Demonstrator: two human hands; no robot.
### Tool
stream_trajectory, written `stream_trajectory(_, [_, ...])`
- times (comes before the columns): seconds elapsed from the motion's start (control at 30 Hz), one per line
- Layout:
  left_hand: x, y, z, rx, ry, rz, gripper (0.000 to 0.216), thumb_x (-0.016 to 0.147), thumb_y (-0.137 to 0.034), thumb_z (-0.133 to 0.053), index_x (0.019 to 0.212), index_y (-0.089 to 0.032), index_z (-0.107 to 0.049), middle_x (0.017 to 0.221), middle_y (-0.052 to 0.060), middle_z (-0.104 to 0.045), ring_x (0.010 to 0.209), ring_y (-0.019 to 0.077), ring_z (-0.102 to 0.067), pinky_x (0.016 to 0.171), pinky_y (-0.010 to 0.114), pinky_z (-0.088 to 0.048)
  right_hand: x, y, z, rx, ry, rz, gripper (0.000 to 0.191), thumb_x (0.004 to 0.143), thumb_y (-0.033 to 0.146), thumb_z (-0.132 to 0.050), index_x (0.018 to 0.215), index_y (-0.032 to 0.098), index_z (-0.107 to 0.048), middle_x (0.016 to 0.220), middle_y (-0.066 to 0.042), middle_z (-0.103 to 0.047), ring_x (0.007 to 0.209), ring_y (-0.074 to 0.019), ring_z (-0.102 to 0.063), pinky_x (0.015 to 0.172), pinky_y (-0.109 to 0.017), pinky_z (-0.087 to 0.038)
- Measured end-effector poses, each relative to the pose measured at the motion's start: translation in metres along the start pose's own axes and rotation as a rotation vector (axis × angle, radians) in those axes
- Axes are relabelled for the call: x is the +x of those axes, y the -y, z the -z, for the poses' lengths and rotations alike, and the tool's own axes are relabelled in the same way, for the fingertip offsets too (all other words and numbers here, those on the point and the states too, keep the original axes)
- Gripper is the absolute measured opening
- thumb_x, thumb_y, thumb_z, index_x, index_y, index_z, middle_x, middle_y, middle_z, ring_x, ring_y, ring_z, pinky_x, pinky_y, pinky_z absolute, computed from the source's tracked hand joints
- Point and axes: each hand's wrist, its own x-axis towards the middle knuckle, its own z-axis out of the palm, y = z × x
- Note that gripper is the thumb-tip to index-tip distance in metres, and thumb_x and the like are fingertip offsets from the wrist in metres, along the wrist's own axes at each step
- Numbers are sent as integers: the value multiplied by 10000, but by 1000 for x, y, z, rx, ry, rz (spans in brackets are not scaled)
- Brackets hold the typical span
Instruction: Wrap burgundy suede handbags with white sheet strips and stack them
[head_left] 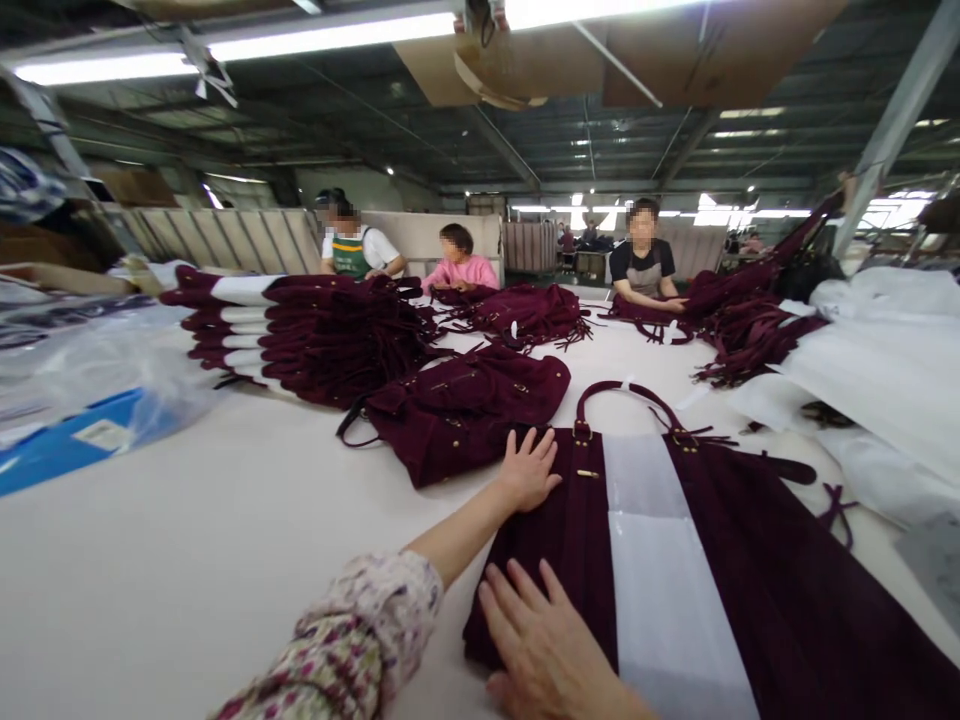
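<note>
A dark maroon suede handbag (765,590) lies flat on the white table (187,560) in front of me, with a white paper band (660,570) wrapped down its middle and its handle (622,392) pointing away. My left hand (529,470) rests flat and open on the bag's upper left corner, fingers spread. My right hand (544,645) lies flat and open on the bag's lower left part, near the bottom of the view.
Another maroon bag (465,405) lies just beyond my left hand. A stack of banded bags (300,335) sits at the left, more bags (525,312) farther back. Three people sit across the table. White dust bags (885,360) pile at the right; plastic wrap and blue card (67,440) at left.
</note>
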Motion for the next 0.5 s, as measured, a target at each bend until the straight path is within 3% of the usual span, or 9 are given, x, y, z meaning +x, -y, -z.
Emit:
stream_trajectory(0.1, [-22,-22,22,-52,-122,-16,614,942,-542,-328,1430,-173,-380,1556,115,-202,1446,326,-82,1136,598,-72,3,-2,-3,37,-8,-1,718,942,515,-416,1505,139,-178,1541,-122,-210,1408,-339,-203,1108,-628,-215])
stream_trajectory(0.17, [-46,-30,21,-139,-153,-74,629,954,-552,-269,1475,-199,-282,1571,91,-144,1454,281,-54,1158,547,-65,4,-4,-6,71,-19,11,719,927,490,-465,1500,147,-199,1524,-129,-273,1406,-322,-219,1128,-604,-183])
stream_trajectory(0.3, [-79,-27,-4,-382,133,-120,560,987,-460,-214,1479,-198,-263,1551,85,-208,1447,234,-132,1167,485,-142,4,-3,1,171,-61,55,646,892,458,-535,1433,150,-361,1432,-114,-440,1362,-261,-327,1172,-468,-156])
stream_trajectory(0.43, [-86,-24,-9,-447,148,-109,508,983,-395,-276,1440,-192,-362,1530,91,-257,1441,253,-150,1166,505,-130,-7,3,26,273,-88,23,357,929,303,-486,1263,209,-570,1279,-30,-599,1180,-174,-539,1056,-277,-385])
stream_trajectory(0.5, [-91,-27,-1,-435,141,-125,508,966,-381,-334,1434,-185,-378,1522,100,-274,1435,268,-173,1163,508,-146,-19,-2,39,258,-74,2,353,946,231,-423,1259,234,-584,1253,-13,-622,1120,-153,-591,966,-234,-462])
